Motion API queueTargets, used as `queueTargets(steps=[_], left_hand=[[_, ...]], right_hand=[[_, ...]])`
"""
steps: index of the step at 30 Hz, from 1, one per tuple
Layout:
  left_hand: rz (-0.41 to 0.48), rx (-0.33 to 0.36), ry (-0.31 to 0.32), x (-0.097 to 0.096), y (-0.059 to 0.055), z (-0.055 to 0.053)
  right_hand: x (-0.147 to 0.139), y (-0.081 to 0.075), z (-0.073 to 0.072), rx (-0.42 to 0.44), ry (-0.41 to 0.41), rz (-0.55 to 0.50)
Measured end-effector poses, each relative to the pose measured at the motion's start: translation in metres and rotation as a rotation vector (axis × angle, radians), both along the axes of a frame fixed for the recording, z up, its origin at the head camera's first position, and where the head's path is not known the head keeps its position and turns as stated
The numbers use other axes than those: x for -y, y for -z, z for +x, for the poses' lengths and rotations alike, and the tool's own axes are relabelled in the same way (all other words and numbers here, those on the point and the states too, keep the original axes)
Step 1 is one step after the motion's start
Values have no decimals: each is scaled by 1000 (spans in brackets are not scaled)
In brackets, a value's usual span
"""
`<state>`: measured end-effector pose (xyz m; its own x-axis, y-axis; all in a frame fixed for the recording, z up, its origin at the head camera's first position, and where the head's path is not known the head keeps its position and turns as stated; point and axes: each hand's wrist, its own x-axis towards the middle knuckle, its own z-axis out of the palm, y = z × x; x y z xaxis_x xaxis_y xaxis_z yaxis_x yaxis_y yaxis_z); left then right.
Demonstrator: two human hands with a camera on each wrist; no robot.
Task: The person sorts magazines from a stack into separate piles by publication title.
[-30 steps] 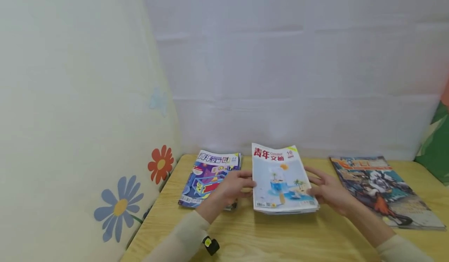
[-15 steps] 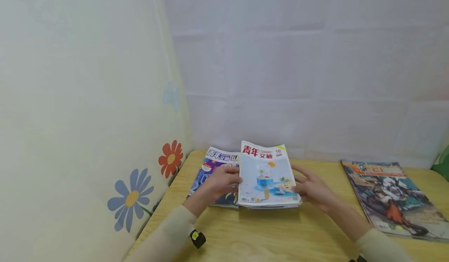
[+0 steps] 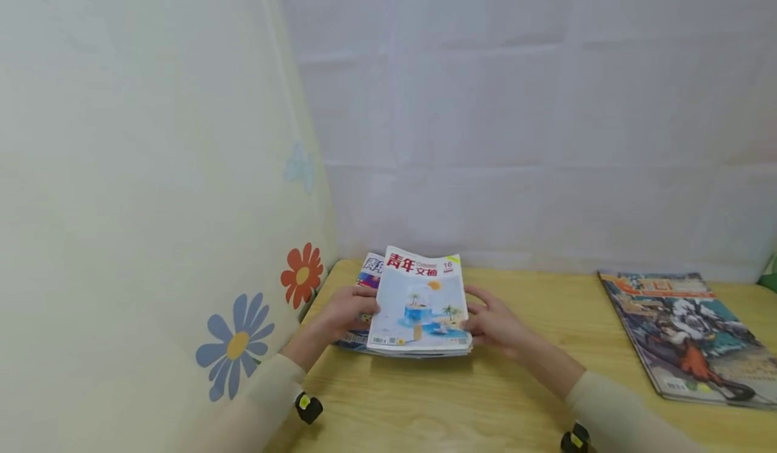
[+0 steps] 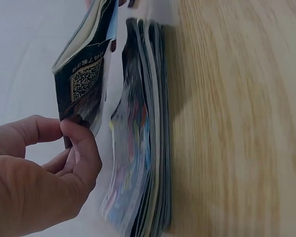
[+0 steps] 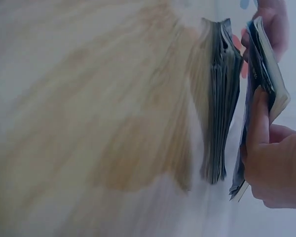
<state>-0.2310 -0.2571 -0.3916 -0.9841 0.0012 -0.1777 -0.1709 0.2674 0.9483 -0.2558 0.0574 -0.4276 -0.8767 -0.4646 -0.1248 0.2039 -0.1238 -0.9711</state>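
Observation:
A small bundle of magazines (image 3: 419, 305), its top cover pale blue with a beach picture, is held level between both hands in the head view. My left hand (image 3: 347, 310) pinches its left edge and my right hand (image 3: 493, 321) grips the right edge. Beneath it lies a stack of magazines with a purple cover (image 3: 369, 280), mostly hidden from above. Both wrist views show a gap between the held magazines (image 4: 81, 81) and the thick stack (image 5: 219, 108) on the table. In the right wrist view, an extended finger (image 5: 259, 113) lies along the underside of the bundle.
A large magazine (image 3: 686, 335) with a dark fantasy cover lies at the right on the wooden table (image 3: 425, 406). A cream wall (image 3: 152, 170) with flower decals borders the table's left side. A white sheet (image 3: 455, 116) hangs behind it.
Both hands have carried the blue-covered magazines leftward from beside the purple-covered stack to over it. The head view has also shifted slightly to the left.

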Motion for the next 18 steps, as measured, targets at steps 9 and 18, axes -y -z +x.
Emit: queueTargets(steps=[9,18], left_hand=[[-98,22,-41,30,-6,-8],[-108,46,-110,53,-7,-20]], right_hand=[[40,-2,4,-44,44,108],[71,-8,2,-111,67,146]])
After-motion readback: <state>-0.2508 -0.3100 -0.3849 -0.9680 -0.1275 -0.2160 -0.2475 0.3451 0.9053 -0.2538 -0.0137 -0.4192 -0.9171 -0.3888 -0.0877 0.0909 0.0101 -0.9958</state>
